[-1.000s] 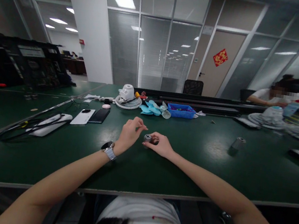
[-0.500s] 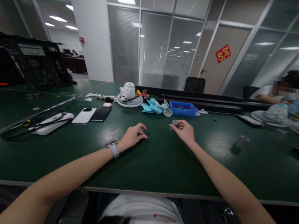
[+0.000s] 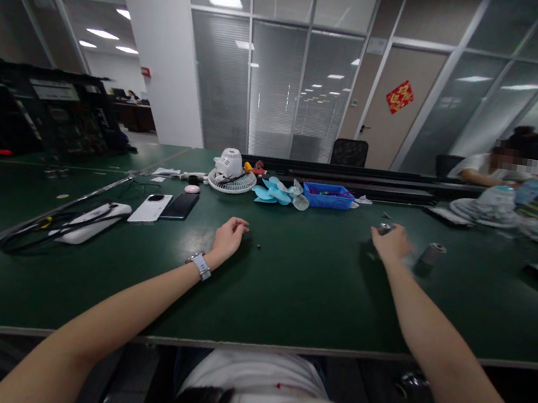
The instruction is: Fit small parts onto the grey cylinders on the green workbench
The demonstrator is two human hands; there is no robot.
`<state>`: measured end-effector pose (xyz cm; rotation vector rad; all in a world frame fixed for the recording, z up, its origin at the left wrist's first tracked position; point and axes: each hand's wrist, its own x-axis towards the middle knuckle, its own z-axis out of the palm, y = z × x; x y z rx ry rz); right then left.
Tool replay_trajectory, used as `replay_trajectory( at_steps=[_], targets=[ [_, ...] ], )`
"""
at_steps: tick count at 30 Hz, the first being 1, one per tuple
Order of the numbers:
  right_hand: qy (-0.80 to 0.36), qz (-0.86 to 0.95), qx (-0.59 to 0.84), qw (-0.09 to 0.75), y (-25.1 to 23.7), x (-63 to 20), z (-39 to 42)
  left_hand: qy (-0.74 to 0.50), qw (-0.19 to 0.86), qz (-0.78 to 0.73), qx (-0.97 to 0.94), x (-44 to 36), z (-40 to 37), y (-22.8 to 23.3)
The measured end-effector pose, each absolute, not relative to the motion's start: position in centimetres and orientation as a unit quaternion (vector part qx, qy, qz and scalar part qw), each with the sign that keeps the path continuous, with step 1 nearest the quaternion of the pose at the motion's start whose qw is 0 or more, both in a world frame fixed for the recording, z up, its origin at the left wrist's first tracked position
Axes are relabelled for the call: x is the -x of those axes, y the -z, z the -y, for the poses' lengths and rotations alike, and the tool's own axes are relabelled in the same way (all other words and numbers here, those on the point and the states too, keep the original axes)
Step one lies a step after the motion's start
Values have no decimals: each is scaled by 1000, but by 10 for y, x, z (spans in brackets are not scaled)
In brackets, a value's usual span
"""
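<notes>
My right hand [image 3: 393,242] is closed around a small grey metal cylinder [image 3: 384,228], held just over the green table, its round end facing up. A similar grey cylinder [image 3: 433,253] stands on the table just to the right of that hand. My left hand [image 3: 230,236], with a watch on the wrist, hovers low over the table, its fingers loosely bent and nothing visible in them. A tiny dark piece [image 3: 259,246] lies to the right of the left hand, apart from it; its kind is too small to tell.
At the back stand a white fan body with grille [image 3: 230,175], light blue fan blades [image 3: 273,192] and a blue tray [image 3: 329,197]. Two phones [image 3: 151,208] and a white power bank [image 3: 88,223] with black cable lie left. People work at the far right.
My right hand has carried the grey cylinder to the right, near the standing one. The left hand has drawn back left, and the tiny dark piece now shows on the table.
</notes>
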<state>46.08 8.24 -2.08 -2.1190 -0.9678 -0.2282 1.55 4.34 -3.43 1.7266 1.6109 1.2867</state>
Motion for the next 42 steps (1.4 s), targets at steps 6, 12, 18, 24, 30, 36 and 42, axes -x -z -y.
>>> replay_trajectory(
  at_steps=[6,12,18,24,30,36,42],
  targets=[
    [90,733,580,344,6,-348,-58,-463,216,-586,-629,-17,-41,32],
    [-69,920,340,180,25,-242,-13,-464,213,-575,-639,-17,-41,33],
    [-74,921,341,174,28,-238,-21,-458,217,-573,-644,-19,-38,31],
    [-86,929,308,185,26,-236,-22,-450,210,-574,-650,-18,-39,32],
    [-33,907,351,229,24,-234,-16,-446,214,-575,-652,-17,-40,33],
    [17,874,428,230,24,-254,-28,-445,224,-572,-651,-18,-41,34],
    [151,739,611,240,5,-328,-55,-438,227,-572,-656,-18,-37,31]
  ],
)
